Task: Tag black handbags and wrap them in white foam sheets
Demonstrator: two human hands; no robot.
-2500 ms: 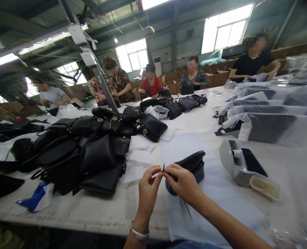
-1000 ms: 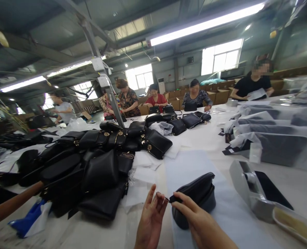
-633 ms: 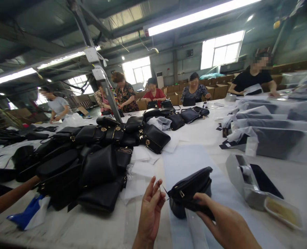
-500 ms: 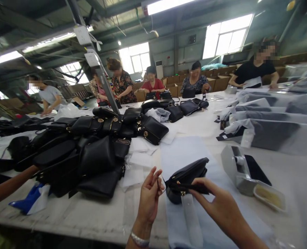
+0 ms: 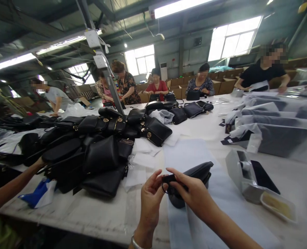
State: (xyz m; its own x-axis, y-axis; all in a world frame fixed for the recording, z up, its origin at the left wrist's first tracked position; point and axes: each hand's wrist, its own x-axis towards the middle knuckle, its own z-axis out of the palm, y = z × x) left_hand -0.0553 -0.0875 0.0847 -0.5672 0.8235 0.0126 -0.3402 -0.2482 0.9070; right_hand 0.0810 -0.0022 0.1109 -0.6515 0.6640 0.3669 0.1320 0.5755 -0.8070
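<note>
A black handbag (image 5: 204, 170) lies on a pale sheet (image 5: 192, 150) in front of me, partly covered by my right hand. My right hand (image 5: 195, 190) is closed, thumb and fingers pinching a dark flat tag (image 5: 169, 178) over the near end of the bag. Close beside it on the left, my left hand (image 5: 150, 197) is pinched on a thin black cord (image 5: 164, 188), which curves below the tag. Whether the cord is fastened to the bag is hidden by my fingers.
Black handbags (image 5: 101, 152) are piled on the left; a co-worker's hand (image 5: 40, 162) touches one. White paper sheets (image 5: 140, 159) lie between. At right are wrapped bags (image 5: 280, 138), a tape dispenser (image 5: 243, 173) and a plastic tray (image 5: 279, 205). Several people work across the table.
My right hand has moved left with the dark tag, up to my left hand. The cord, held apart before, is now beside the tag. The view has shifted slightly.
</note>
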